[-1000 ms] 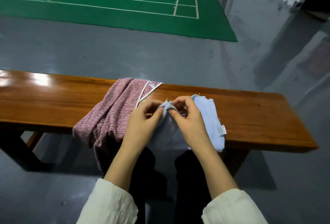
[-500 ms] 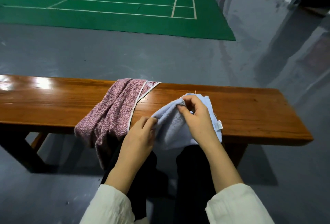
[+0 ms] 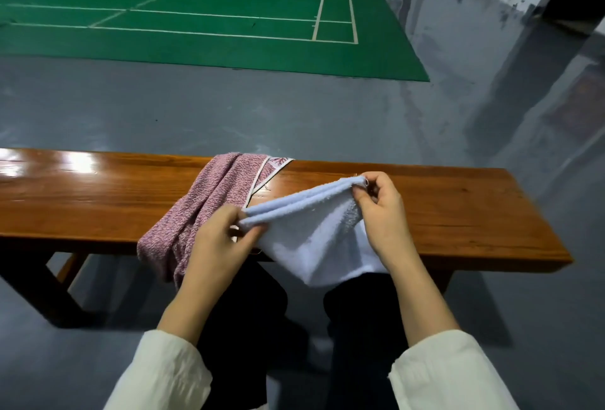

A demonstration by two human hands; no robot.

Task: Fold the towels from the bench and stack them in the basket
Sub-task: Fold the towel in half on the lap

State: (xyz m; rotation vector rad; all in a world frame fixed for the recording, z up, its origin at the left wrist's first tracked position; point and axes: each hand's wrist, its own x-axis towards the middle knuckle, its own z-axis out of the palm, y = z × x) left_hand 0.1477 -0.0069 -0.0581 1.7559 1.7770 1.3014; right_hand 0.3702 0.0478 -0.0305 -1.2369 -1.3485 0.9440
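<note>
**A:** Status on the hands?

**B:** The left hand [image 3: 219, 239] pinched the near-left end of the pale blue towel [image 3: 311, 239], thumb against curled fingers. The right hand [image 3: 383, 213] pinched the far-right end the same way. Both held cloth.

**A:** Towel position?

**B:** The doubled top edge ran taut between the hands, sloping from low left to high right, above the bench [image 3: 98, 200]. The rest sagged past the bench's front edge toward the dark trousers [image 3: 248, 305].

**A:** Second towel?

**B:** The pink speckled towel [image 3: 199, 210] lay crumpled on the bench just left of the blue one, with one end draped off the front edge. The left hand sat in front of it. Couldn't tell if they touched.

**A:** Surroundings?

**B:** There was grey floor [image 3: 229, 115], and a green court [image 3: 196, 17] with white lines beyond the bench. The white sleeves [image 3: 163, 373] were at the bottom of the view.
</note>
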